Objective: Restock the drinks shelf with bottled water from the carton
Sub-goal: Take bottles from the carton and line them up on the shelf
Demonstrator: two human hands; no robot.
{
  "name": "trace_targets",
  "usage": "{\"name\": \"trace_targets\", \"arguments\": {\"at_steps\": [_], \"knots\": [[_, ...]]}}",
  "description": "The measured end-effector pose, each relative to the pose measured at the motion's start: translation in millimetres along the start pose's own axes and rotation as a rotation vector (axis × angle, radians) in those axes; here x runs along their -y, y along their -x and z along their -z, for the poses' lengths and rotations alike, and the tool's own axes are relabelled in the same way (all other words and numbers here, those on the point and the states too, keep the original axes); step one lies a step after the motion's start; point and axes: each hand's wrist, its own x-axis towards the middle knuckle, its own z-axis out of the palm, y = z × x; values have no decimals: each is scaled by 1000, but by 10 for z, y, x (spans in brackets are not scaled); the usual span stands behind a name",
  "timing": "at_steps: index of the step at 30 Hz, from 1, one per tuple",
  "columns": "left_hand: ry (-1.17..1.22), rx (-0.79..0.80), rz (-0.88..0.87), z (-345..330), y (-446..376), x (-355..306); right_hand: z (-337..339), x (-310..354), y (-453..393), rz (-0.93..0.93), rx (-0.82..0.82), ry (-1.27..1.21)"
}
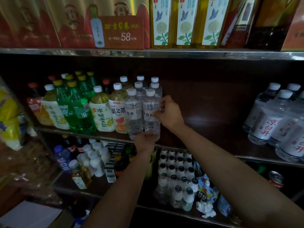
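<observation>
Both hands [167, 112] grip front water btl [151, 112], shelf [205, 139] edge.

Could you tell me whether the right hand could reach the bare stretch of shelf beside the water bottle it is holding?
Probably yes: the right hand is already at the water bottle, and nothing stands on the shelf just to its right.

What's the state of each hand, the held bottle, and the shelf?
Right hand: pinching the front water bottle's side.
Left hand: holding that bottle's base.
Front water bottle: upright, capped, at the shelf edge.
Shelf: bare stretch right of the bottle.
</observation>
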Motion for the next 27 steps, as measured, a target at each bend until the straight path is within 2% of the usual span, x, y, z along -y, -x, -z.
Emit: {"name": "trace_targets", "arguments": {"at_steps": [2, 5, 8, 11, 14, 18, 21, 24, 27], "knots": [[-27, 79, -9, 85, 51, -27, 2, 49, 65, -10, -18, 20], [64, 129, -9, 299, 106, 4, -5, 178, 182, 10, -67, 80], [5, 134, -34, 603, 138, 73, -84, 382, 301, 71, -73, 108], [-70, 97, -39, 1006, 164, 146, -273, 653, 406, 141, -12, 71], [-121, 17, -42, 1514, 241, 220, -571, 936, 508, 195, 97, 38], [-188, -121, -59, 2384, 399, 438, -1079, 1359, 728, 269, 335, -24], [-201, -245, -21, 3159, 615, 684, -1551, 1719, 998, 289, 528, -88], [-220, -373, 32, 3935, 947, 973, -2087, 2086, 1378, 317, 648, -93], [-122, -530, 133, 4625, 1343, 1338, -2612, 2452, 1881, 389, 771, -79]]}}
